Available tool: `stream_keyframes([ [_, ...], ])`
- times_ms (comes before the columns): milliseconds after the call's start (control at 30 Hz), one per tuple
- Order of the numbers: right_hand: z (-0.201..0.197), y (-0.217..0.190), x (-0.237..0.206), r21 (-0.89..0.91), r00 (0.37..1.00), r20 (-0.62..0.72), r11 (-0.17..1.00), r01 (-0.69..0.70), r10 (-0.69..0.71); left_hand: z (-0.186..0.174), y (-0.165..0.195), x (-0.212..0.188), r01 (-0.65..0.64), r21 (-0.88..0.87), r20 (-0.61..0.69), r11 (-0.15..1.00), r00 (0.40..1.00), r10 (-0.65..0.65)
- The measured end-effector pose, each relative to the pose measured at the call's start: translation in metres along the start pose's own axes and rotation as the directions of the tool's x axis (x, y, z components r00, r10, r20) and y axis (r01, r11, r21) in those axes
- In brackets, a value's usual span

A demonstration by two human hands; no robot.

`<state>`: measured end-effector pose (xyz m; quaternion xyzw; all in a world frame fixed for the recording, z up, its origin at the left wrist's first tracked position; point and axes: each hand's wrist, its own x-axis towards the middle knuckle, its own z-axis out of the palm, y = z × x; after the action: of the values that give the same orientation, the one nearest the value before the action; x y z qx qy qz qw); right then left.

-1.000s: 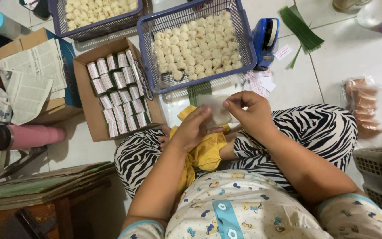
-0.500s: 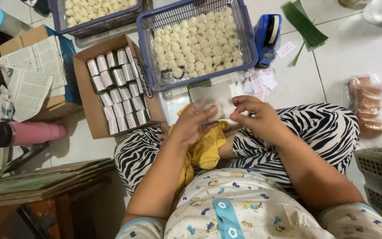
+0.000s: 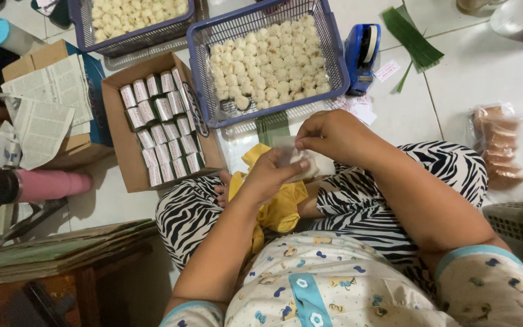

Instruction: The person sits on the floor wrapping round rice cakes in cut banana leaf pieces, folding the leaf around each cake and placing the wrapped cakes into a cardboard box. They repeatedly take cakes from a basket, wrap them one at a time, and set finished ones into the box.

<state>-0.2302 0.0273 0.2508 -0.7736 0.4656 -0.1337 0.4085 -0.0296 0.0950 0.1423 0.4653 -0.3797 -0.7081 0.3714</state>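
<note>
My left hand [image 3: 269, 174] and my right hand [image 3: 333, 134] meet over my lap and both pinch a small clear plastic wrapper with a pale round cake in it [image 3: 293, 158]. A yellow cloth [image 3: 276, 203] lies on my zebra-striped trousers just under the hands. Directly ahead stands a blue wire basket [image 3: 332, 59] filled with many pale round cakes [image 3: 267, 60]. To its left an open cardboard box [image 3: 116, 136] holds rows of small wrapped packs [image 3: 158, 124].
A second blue basket [image 3: 134, 37] of cakes sits at the far left top. A blue tape dispenser [image 3: 361, 53] and green leaf strips [image 3: 413, 39] lie right of the basket. Bagged brown cakes [image 3: 497, 148] rest at right; newspapers [image 3: 43, 109] and a pink flask [image 3: 34, 186] at left.
Both hands have stayed over the lap and kept working the small wrapper; the left hand's fingers have slid up onto it, closer to the right hand.
</note>
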Motion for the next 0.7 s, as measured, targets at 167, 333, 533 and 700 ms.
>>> stream_keyframes([
  [167,0.011,0.009,-0.006,-0.098,0.96,-0.144,0.969,0.227,-0.24,-0.001,-0.009,0.006,-0.12,-0.005,-0.07,0.993,0.99,0.119],
  [333,0.028,0.009,-0.02,-0.485,0.736,-0.28,0.753,0.445,-0.616,-0.002,-0.003,0.009,0.03,-0.218,-0.195,0.975,0.978,-0.074],
  [533,0.037,0.01,-0.034,-0.555,0.682,-0.244,0.676,0.485,-0.69,-0.022,0.003,0.003,0.159,-0.452,0.012,0.878,0.985,-0.173],
  [700,0.04,0.016,-0.034,-0.559,0.75,-0.186,0.696,0.45,-0.635,-0.026,0.002,0.006,0.125,-0.54,0.115,0.833,0.991,-0.074],
])
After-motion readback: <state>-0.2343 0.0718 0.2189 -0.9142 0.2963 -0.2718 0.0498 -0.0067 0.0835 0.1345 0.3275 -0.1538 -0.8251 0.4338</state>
